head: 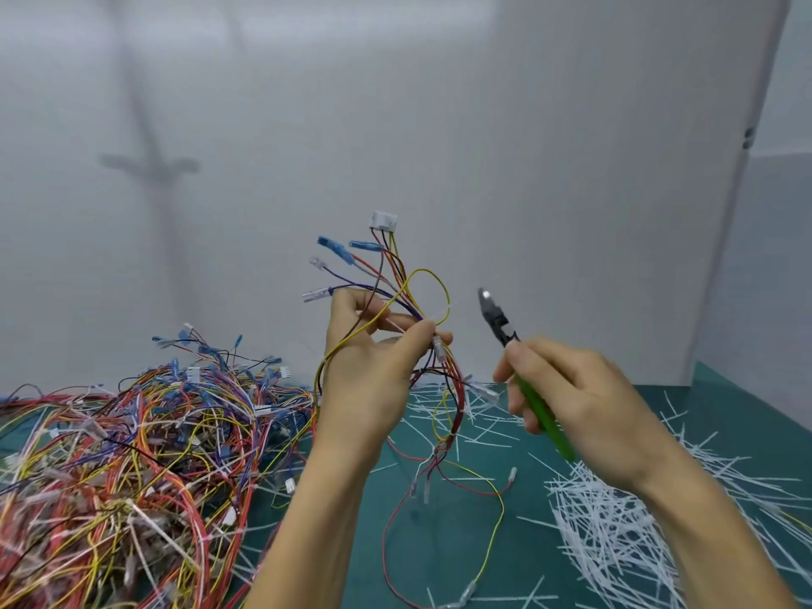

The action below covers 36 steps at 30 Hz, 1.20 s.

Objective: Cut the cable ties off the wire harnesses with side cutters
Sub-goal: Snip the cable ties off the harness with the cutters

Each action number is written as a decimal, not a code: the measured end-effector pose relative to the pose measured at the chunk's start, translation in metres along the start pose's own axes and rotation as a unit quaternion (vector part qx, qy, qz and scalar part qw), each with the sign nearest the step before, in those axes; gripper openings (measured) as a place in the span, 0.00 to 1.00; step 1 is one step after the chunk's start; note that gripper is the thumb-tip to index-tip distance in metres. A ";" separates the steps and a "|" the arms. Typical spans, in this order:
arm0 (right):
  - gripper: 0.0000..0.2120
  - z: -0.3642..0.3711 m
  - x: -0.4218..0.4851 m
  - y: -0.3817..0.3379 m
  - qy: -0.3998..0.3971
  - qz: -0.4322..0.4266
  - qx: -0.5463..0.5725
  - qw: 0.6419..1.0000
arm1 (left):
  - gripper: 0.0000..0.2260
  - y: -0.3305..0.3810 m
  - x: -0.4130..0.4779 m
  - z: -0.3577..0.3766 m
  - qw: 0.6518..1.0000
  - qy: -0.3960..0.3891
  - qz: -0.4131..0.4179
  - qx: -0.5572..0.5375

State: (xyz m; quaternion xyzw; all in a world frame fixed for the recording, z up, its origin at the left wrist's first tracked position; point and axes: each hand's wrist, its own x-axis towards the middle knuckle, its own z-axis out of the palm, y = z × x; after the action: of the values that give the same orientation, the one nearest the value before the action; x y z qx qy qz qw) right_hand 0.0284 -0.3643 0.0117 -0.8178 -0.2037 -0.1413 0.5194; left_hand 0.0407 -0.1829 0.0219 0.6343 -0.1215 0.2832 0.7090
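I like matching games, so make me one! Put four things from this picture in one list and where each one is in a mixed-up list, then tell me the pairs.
Things:
1. side cutters
2. raised wire harness
3. tangled harness pile
4. cut cable ties

Places:
A. white heap on the right of the green mat
B. gripped in the left hand
C. gripped in the right hand
D. heaped on the left of the mat

Pairs: 1-C, 2-B, 3-D, 4-A.

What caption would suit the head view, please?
Left hand holds a wire harness up; right hand grips green-handled side cutters.
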 end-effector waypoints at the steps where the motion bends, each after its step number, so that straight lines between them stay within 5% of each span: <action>1: 0.23 -0.003 0.000 0.000 -0.012 0.001 -0.031 0.999 | 0.16 -0.001 0.001 -0.001 1.000 0.002 0.005 0.006; 14: 0.27 0.004 -0.003 -0.005 0.027 -0.025 -0.221 0.975 | 0.17 0.001 0.001 -0.001 1.000 -0.001 0.022 0.006; 36: 0.26 0.011 -0.001 -0.004 0.058 -0.047 -0.244 0.967 | 0.17 -0.003 0.005 -0.007 0.999 -0.018 0.031 0.029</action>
State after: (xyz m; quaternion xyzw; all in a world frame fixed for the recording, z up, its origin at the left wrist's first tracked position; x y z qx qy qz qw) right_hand 0.0253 -0.3525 0.0096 -0.8996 -0.1711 -0.2584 0.3076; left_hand 0.0451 -0.1753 0.0210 0.6553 -0.1454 0.2972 0.6791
